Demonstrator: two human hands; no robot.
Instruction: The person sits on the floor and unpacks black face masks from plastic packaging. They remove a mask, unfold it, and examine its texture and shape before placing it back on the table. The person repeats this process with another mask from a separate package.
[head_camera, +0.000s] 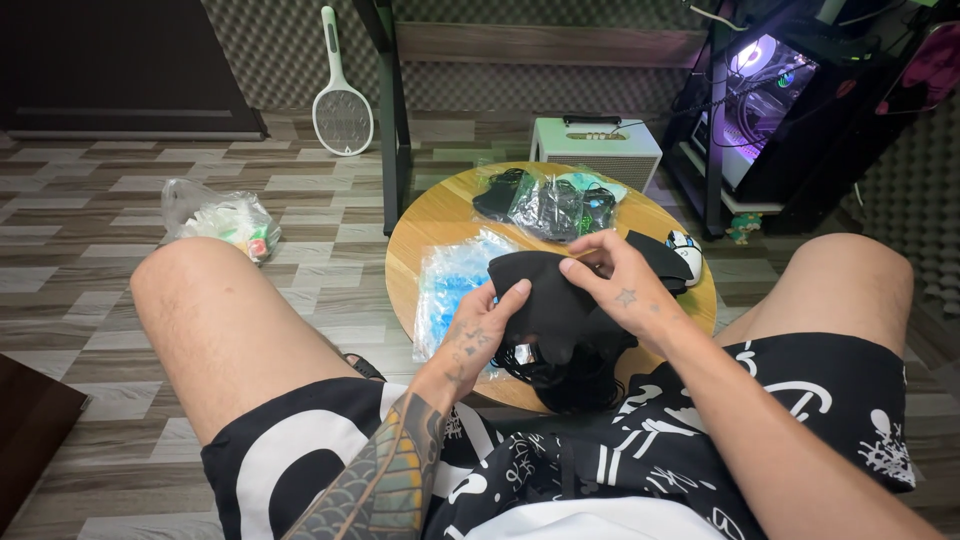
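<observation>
On the wood-pattern floor at far left, well apart from the work, lies a crumpled clear plastic bag with white and coloured bits inside, and farther back a pale green racket-shaped swatter leans by the wall. Moving right, the small round wooden counter stands between the seated person's bare knees. On its left part lies a clear packet of blue pieces, flat and seemingly untouched. Just beside it the left hand pinches the lower left edge of a black fabric face mask between thumb and fingers. The right hand grips the same mask at its upper right edge, fingers curled over it, so the mask is held spread just above the counter's near rim. Beneath it sits a loose heap of black masks with thin ear loops, hanging partly over the near edge. At the back, a clear bag of dark items rests shut, so sorting looks early, by my judgement. At the right rim, a white computer mouse sits close to the edge. Free surface remains only at the back left; the knees hem both sides.
</observation>
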